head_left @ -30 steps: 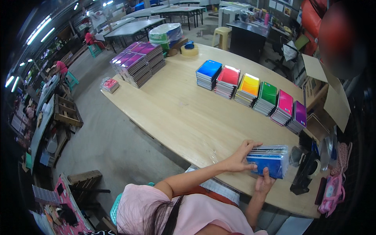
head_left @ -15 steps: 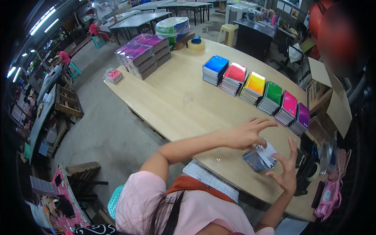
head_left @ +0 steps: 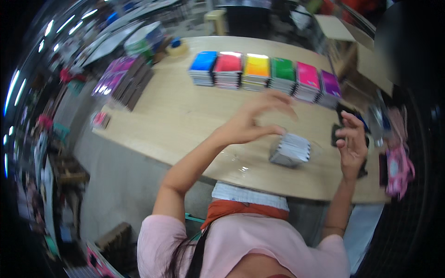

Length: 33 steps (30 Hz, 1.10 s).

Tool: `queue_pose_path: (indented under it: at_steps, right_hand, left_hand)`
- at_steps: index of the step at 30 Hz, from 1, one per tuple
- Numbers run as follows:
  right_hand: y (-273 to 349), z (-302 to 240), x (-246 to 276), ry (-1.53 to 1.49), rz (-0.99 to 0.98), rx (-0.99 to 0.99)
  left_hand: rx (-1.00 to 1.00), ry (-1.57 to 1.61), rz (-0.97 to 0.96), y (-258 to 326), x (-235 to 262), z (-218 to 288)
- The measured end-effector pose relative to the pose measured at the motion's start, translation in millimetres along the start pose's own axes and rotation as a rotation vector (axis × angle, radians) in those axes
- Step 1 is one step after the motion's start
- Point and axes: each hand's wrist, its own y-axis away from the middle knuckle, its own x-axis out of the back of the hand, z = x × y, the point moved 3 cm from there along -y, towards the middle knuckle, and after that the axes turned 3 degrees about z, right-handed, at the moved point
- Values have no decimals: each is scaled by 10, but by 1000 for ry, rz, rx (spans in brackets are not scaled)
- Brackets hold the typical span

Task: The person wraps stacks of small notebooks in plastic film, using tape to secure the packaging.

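Observation:
A small stack of spiral-bound notebooks lies on the near part of the table, its pale side up, in what looks like a clear plastic wrap. My left hand hovers just left of and beyond it, blurred, with the fingers spread and the thumb near the stack's top corner. To the right of the stack, my right hand is raised, its fingers loosely bent and apart, holding nothing. Past my hands stand stacks of small notebooks in a row: blue, red, yellow, green, pink and purple.
Wrapped purple notebooks are piled at the table's far left, near a tape roll and a small red pack. An open cardboard box stands at the right. A pink pouch lies at the right edge; dark items sit behind my right hand.
My head view has turned, shifting the table leftward in the picture. Both hands have moved apart from the wrapped notebook stack, which now shows its pale side and bindings more fully.

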Motion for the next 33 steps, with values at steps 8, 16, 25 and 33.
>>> queue_pose_path:
  at_steps: [8,16,25,33]
  right_hand:
    - [856,684,-1279,-735,252,-402]
    - [800,793,-1328,-518,272,-347]
    - [248,-343,-454,478,-12,202]
    - [-354,-221,-281,284,45,43]
  left_hand:
    - [418,346,208,542,-1169,-1093]
    - [332,260,254,548,-1170,-1258]
    - [165,24,746,824,-1467,-895]
    - [101,-130,632,774,-1427,-791]
